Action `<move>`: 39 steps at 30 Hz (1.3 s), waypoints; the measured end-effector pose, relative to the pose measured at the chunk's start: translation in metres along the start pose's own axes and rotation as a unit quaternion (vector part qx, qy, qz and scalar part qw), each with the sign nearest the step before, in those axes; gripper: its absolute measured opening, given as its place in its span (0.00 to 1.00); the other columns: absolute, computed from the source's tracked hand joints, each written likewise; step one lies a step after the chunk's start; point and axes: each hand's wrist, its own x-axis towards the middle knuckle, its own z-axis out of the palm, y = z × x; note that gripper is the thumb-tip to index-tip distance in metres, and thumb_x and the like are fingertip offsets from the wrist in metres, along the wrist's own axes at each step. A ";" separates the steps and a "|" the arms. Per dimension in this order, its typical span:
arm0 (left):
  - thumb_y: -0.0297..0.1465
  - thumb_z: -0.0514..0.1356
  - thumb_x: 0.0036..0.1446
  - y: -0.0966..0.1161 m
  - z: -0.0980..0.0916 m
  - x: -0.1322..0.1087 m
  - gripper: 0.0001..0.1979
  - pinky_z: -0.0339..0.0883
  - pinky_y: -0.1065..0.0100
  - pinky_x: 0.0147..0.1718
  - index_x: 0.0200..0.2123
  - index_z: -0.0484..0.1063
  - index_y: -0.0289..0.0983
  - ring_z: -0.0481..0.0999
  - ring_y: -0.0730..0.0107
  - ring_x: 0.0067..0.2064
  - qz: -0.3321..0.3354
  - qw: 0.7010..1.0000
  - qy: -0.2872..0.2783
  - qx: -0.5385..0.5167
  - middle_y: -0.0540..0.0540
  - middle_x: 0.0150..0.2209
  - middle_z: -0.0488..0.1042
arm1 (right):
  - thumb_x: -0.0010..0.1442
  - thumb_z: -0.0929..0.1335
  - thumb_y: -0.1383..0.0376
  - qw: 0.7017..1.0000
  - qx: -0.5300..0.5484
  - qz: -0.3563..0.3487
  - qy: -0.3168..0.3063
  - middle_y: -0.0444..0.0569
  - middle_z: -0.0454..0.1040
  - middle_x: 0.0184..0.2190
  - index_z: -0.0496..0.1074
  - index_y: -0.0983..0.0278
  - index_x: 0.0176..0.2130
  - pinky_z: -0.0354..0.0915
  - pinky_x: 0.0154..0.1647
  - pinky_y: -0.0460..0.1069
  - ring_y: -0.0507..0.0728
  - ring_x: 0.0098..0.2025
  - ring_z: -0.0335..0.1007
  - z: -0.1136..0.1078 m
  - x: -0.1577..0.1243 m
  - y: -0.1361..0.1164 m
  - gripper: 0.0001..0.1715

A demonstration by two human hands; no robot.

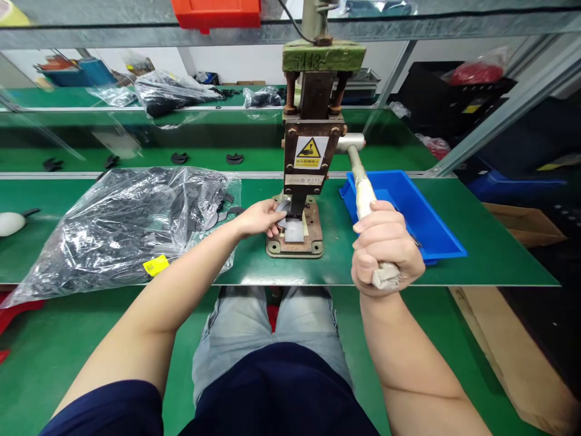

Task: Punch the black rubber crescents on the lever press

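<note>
A hand press (307, 158) with a yellow warning label stands on the green bench (476, 248) straight ahead. My left hand (262, 217) pinches a small dark flat part (283, 207) at the press base (295, 241), right under the ram. My right hand (385, 248) is a fist wrapped round the taped lever handle (364, 194), which slopes down from the right side of the press toward me.
A large clear bag of dark parts (122, 224) lies left of the press, with loose dark parts (227, 209) beside it. A blue bin (408, 209) sits to the right, behind the lever. Cardboard (521, 224) and shelving stand further right; more bags rest on the rear bench.
</note>
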 end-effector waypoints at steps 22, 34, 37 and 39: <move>0.36 0.67 0.68 0.024 0.017 0.012 0.09 0.63 0.76 0.18 0.45 0.73 0.38 0.72 0.74 0.17 -0.156 0.988 -0.001 0.007 0.49 0.21 0.77 | 0.59 0.71 0.58 0.999 0.013 0.013 0.047 0.36 0.68 0.19 0.65 0.54 0.26 0.75 0.56 0.69 0.56 0.28 0.72 0.008 -0.002 0.000 0.13; 0.40 0.74 0.58 0.022 -0.025 -0.007 0.17 0.73 0.69 0.31 0.42 0.75 0.36 0.82 0.68 0.35 0.019 0.991 -0.134 -0.015 0.40 0.40 0.83 | 0.66 0.71 0.55 1.000 0.003 0.000 -0.009 0.37 0.71 0.23 0.66 0.57 0.28 0.74 0.62 0.66 0.53 0.34 0.76 -0.001 -0.001 -0.001 0.17; 0.44 0.68 0.63 0.006 -0.069 -0.016 0.17 0.73 0.67 0.35 0.45 0.77 0.37 0.81 0.68 0.37 0.069 0.995 -0.001 0.072 0.42 0.42 0.83 | 0.65 0.71 0.59 1.000 0.021 -0.018 -0.003 0.38 0.72 0.23 0.66 0.59 0.28 0.74 0.59 0.65 0.53 0.34 0.77 0.001 0.000 0.002 0.16; 0.42 0.65 0.65 -0.008 -0.095 -0.019 0.14 0.74 0.65 0.38 0.43 0.79 0.37 0.81 0.66 0.37 0.068 0.971 0.102 0.204 0.44 0.39 0.83 | 0.64 0.71 0.61 0.999 0.033 -0.031 0.007 0.38 0.72 0.23 0.65 0.60 0.27 0.74 0.57 0.65 0.52 0.34 0.77 0.003 0.000 0.005 0.16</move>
